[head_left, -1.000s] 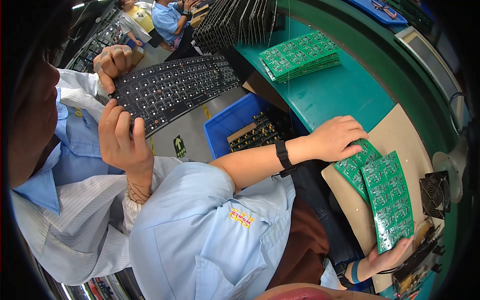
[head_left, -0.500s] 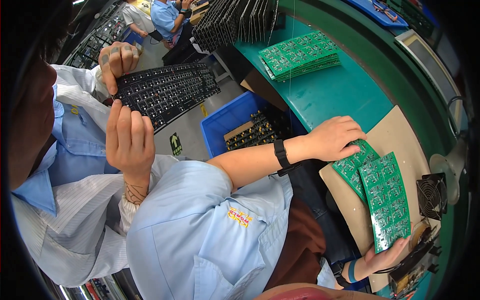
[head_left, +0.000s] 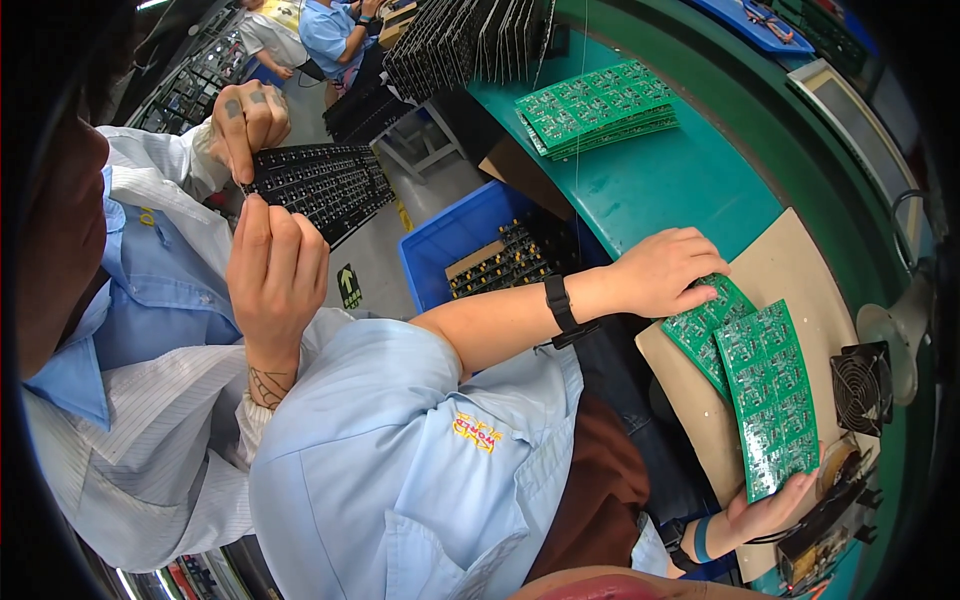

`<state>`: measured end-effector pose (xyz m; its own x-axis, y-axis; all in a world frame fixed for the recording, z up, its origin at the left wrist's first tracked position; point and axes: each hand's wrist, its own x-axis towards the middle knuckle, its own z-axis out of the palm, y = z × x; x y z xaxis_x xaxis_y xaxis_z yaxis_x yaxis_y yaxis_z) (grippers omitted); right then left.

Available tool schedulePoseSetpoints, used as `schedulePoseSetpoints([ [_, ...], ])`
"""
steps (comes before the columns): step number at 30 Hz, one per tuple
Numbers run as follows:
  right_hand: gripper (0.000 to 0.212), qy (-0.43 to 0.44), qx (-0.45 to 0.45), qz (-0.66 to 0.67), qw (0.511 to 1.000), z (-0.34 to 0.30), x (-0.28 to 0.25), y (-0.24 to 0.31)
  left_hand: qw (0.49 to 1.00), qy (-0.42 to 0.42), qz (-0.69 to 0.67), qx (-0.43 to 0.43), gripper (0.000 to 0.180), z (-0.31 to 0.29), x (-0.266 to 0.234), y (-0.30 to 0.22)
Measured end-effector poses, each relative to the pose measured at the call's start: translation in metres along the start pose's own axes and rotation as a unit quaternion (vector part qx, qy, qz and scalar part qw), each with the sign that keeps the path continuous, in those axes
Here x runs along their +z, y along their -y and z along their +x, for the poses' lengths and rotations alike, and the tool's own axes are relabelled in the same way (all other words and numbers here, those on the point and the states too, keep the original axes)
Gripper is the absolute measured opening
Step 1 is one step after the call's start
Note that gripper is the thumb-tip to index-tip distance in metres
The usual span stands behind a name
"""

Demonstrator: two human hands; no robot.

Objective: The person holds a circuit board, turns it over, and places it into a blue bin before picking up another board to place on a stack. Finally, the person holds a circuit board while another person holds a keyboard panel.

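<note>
My left hand (head_left: 672,268), with a black band at its wrist, has its fingers closed over the top corner of a green circuit board (head_left: 705,330). A second green circuit board (head_left: 768,395) overlaps it on the right. Its lower end is gripped by my right hand (head_left: 765,515), thumb on the face and the other fingers mostly hidden beneath. Small components in repeated blocks cover both boards. They are over a sheet of brown cardboard (head_left: 690,420) on the bench.
A stack of green boards (head_left: 600,105) lies on the green bench mat (head_left: 690,190). A blue bin (head_left: 425,265) holds dark boards. A small black fan (head_left: 862,390) stands at the right. At the left, a co-worker's hands (head_left: 275,265) hold a black circuit panel (head_left: 325,185).
The co-worker's black panel has tilted and its hands have shifted slightly right. My hands and the two green boards stay almost in place.
</note>
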<state>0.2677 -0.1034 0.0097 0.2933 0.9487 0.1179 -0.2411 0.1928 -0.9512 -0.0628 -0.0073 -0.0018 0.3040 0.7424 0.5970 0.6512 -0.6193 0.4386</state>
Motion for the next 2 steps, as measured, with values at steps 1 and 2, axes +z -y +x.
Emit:
schedulePoseSetpoints([
  [1, 0.053, 0.001, 0.004, 0.000, 1.000, 0.0000, -0.0004, 0.0000, 1.000, 0.001, -0.002, -0.001, 0.028, 0.0001, -0.0003, -0.0001],
  [2, 0.054, 0.005, 0.015, 0.011, 1.000, 0.0004, -0.0008, 0.0000, 1.000, 0.002, -0.004, -0.002, 0.028, 0.0003, -0.0007, -0.0003],
])
